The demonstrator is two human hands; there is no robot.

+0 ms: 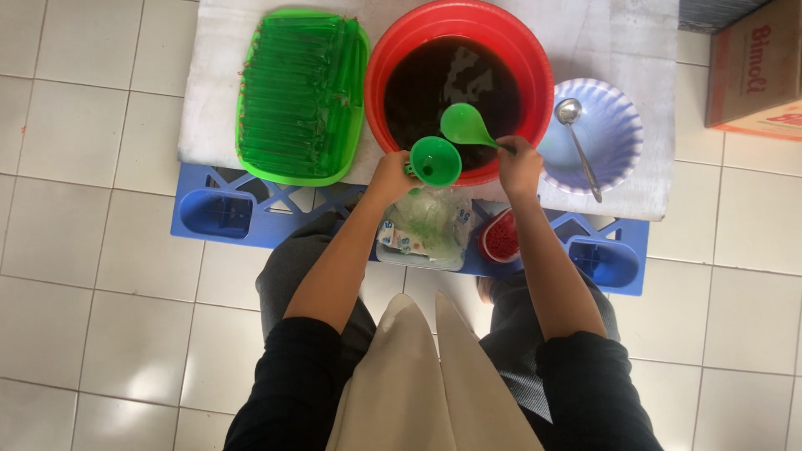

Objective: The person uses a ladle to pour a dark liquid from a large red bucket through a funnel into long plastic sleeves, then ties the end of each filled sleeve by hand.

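While dark liquid fills the red basin (pixel 384 50), a green funnel (pixel 434 161) is gripped by the left hand (pixel 391 175). A green ladle (pixel 468 125) is clasped by the right hand (pixel 518 163). Filled tubes are stacked in the green tray (pixel 251 159).

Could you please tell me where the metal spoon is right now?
In the head view, the metal spoon lies in the pale blue scalloped plastic bowl, right of the red plastic basin.

Left hand (pixel 391 177) gripping green funnel (pixel 435 161) at near rim of red basin (pixel 459 88). Right hand (pixel 520 163) holding green ladle (pixel 468 125) over basin's dark liquid. Left of basin, green tray (pixel 302 93) of filled tubes; right of it, pale bowl (pixel 595 134) with metal spoon (pixel 578 142).
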